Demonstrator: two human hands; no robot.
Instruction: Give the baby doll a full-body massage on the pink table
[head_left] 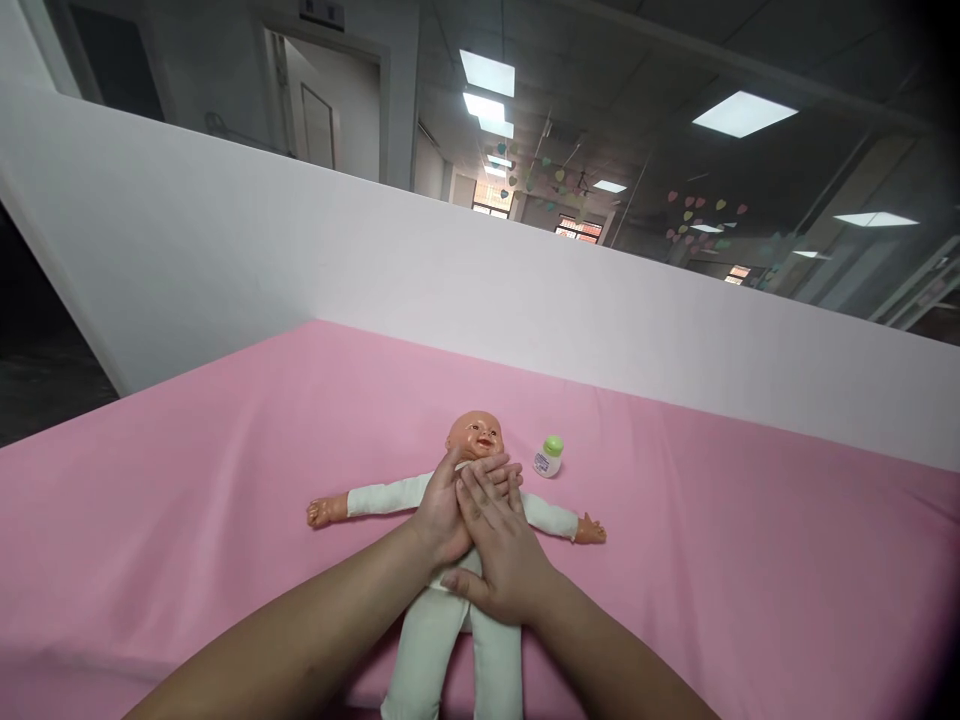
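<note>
A baby doll [427, 640] with a white cloth body lies on its back, arms stretched out to both sides. Over its chest, my left hand [444, 515] is turned palm up with the fingers extended. My right hand [510, 560] lies palm down across the left palm, its fingers straight. The two palms touch each other, and I cannot tell whether anything is between them. Just right of the doll's head stands a small clear bottle [548, 460] with a green cap, apart from both hands. The doll's chest is mostly hidden by my hands.
The doll and bottle rest on a pink sheet [720, 560] covering a padded surface. A white partition [450, 290] rises along its back and left. Beyond it are an open door [337, 110], ceiling lights and hanging heart decorations.
</note>
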